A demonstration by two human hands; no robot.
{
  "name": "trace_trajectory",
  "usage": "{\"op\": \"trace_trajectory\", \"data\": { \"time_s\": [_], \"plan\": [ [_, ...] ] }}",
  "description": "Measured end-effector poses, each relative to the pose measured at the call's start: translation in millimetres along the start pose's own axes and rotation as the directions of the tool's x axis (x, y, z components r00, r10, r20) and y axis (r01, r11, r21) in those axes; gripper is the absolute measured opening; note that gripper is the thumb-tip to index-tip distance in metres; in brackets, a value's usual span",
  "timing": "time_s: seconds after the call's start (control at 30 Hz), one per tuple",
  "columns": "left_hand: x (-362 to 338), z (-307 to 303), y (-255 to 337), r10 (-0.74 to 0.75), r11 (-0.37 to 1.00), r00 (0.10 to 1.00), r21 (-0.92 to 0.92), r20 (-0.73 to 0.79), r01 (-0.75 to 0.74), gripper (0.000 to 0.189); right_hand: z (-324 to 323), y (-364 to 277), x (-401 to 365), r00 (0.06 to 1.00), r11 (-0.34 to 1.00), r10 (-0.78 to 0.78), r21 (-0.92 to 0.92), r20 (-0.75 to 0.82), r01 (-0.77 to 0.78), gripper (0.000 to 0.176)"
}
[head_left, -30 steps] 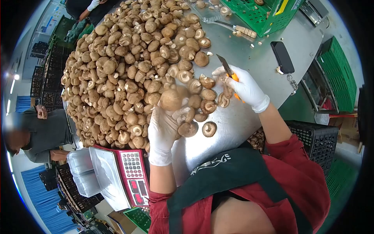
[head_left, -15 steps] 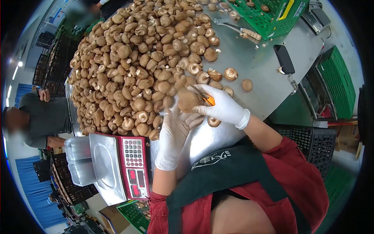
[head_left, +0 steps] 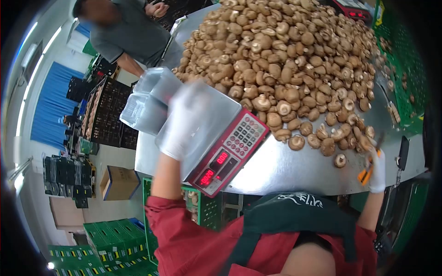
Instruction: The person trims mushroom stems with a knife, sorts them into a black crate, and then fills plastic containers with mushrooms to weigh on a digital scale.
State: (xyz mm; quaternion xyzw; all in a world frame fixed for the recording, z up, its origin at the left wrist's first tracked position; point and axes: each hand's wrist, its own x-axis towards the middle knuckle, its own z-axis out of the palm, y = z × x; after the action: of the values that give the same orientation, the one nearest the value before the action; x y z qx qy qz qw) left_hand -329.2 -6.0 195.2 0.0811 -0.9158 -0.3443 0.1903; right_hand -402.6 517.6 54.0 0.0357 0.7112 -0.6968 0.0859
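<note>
My left hand, in a white glove, is over the left part of the scale's metal plate, beside stacked clear plastic trays. Motion smears its fingers, and I cannot make out whether they hold anything. The red scale shows lit digits. At the right, my right hand, also gloved, is closed around an orange-handled knife, close to the right end of the mushroom pile. A single mushroom lies just left of that hand.
A co-worker in a grey shirt stands at the upper left. A green crate and a phone are on the right. Below the table at the left are a cardboard box and green crates.
The view has swung left. My hands have moved apart, the left to the scale and trays. The mushroom between them is no longer visible there. The knife remains in my right hand.
</note>
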Motion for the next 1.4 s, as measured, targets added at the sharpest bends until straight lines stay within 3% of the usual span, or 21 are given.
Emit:
{"op": "trace_trajectory", "data": {
  "time_s": [0.03, 0.07, 0.13, 0.2, 0.27, 0.4, 0.57, 0.6, 0.63, 0.67, 0.73, 0.77, 0.83, 0.87, 0.93, 1.03, 1.1, 1.17, 1.27, 1.37, 1.4],
  "plan": [
    [21.5, -25.8, -54.5, 0.069, 0.953, 0.974, 0.303, -0.217, 0.0, 0.037, -20.3, 6.5, 5.3, 1.0, 1.0, 0.006, -0.012, -0.028, -0.006, 0.04],
    [27.7, -62.0, -84.0, 0.104, 0.827, 0.948, 0.556, -0.301, 0.086, 0.038, -35.5, 11.8, -1.3, 0.998, 1.0, 0.001, -0.018, -0.069, -0.002, 0.041],
    [19.5, -119.3, -168.7, -0.082, 0.54, 0.95, 0.788, -0.301, 0.296, 0.036, -50.8, 17.3, -19.6, 0.988, 1.0, -0.015, -0.018, -0.154, 0.012, 0.043],
    [6.0, -133.8, -219.1, -0.277, 0.582, 0.941, 0.745, -0.196, 0.326, 0.029, -48.8, 19.1, -27.0, 0.981, 0.999, -0.008, 0.05, -0.194, 0.018, 0.043],
    [-3.2, -126.8, -209.8, -0.255, 0.514, 0.919, 0.762, -0.302, 0.393, 0.023, -37.0, 14.4, -37.3, 0.965, 0.997, 0.054, 0.075, -0.255, -0.036, 0.043],
    [4.5, -135.1, -193.4, -0.326, 0.541, 0.881, 0.697, -0.343, 0.471, 0.03, -32.5, 26.0, -45.0, 0.983, 0.999, -0.043, 0.011, -0.176, 0.046, 0.044],
    [15.3, -158.8, -209.1, -0.249, 0.632, 0.947, 0.707, -0.205, 0.319, 0.036, -17.5, 2.4, -58.4, 0.985, 0.996, -0.066, -0.063, -0.159, 0.057, 0.042],
    [22.6, -167.1, -225.3, -0.362, 0.705, 0.909, 0.577, -0.208, 0.413, 0.036, -24.3, 5.4, -60.8, 0.985, 0.997, -0.067, -0.058, -0.161, 0.059, 0.041],
    [22.8, -175.2, -238.5, -0.337, 0.87, 0.923, 0.315, -0.183, 0.38, 0.033, -28.0, 8.7, -64.1, 0.983, 0.997, -0.067, -0.051, -0.174, 0.059, 0.041],
    [30.7, -186.5, -249.1, -0.319, 0.807, 0.933, 0.469, -0.165, 0.359, 0.025, -31.3, 7.7, -73.7, 0.978, 0.997, -0.067, -0.042, -0.197, 0.06, 0.041],
    [32.6, -185.2, -227.0, -0.158, 0.794, 0.954, 0.542, -0.254, 0.276, 0.02, -27.1, -11.1, -92.6, 0.974, 1.0, 0.0, -0.024, -0.226, -0.006, 0.041],
    [31.2, -180.3, -204.3, -0.158, 0.751, 0.949, 0.591, -0.273, 0.295, 0.017, -28.6, -11.4, -96.6, 0.973, 1.0, 0.005, 0.022, -0.229, 0.0, 0.041],
    [29.4, -175.6, -187.3, -0.098, 0.587, 0.939, 0.742, -0.33, 0.322, 0.016, -32.3, -7.1, -107.5, 0.971, 0.996, 0.028, 0.092, -0.239, -0.006, 0.042],
    [31.5, -176.4, -188.0, -0.07, 0.597, 0.943, 0.744, -0.326, 0.301, 0.018, -35.5, -2.2, -111.8, 0.967, 0.994, 0.048, 0.106, -0.251, -0.022, 0.041],
    [18.7, -147.0, -127.8, 0.02, 0.605, 0.911, 0.73, -0.412, 0.318, 0.018, -46.4, 9.1, -118.9, 0.968, 0.997, 0.043, 0.069, -0.249, -0.027, 0.045],
    [-10.8, -103.8, -77.3, 0.076, 0.635, 0.927, 0.734, -0.368, 0.24, 0.016, -54.7, 14.7, -135.2, 0.941, 0.995, 0.097, 0.033, -0.326, -0.091, 0.037],
    [-39.2, -67.8, -61.7, 0.155, 0.69, 0.952, 0.718, -0.265, 0.087, 0.015, -64.8, 32.3, -141.5, 0.924, 0.989, 0.143, 0.029, -0.355, -0.142, 0.035],
    [-63.7, -35.2, -50.7, 0.058, 0.627, 0.985, 0.774, -0.162, 0.091, 0.016, -81.1, 56.7, -146.7, 0.916, 0.979, 0.192, 0.004, -0.353, -0.204, 0.033],
    [-86.8, -6.9, -48.3, -0.073, 0.721, 0.997, 0.689, -0.03, 0.073, 0.017, -97.3, 84.9, -155.2, 0.908, 0.971, 0.218, -0.012, -0.359, -0.238, 0.033],
    [-91.9, 9.1, -12.3, -0.333, 0.63, 0.942, 0.752, 0.04, 0.191, 0.026, -111.6, 113.6, -162.8, 0.874, 0.943, 0.302, -0.012, -0.38, -0.332, 0.034],
    [-94.0, 13.7, -4.6, -0.197, 0.652, 0.98, 0.751, 0.028, 0.11, 0.029, -115.5, 122.4, -165.3, 0.866, 0.934, 0.32, -0.023, -0.384, -0.356, 0.035]
  ]
}}
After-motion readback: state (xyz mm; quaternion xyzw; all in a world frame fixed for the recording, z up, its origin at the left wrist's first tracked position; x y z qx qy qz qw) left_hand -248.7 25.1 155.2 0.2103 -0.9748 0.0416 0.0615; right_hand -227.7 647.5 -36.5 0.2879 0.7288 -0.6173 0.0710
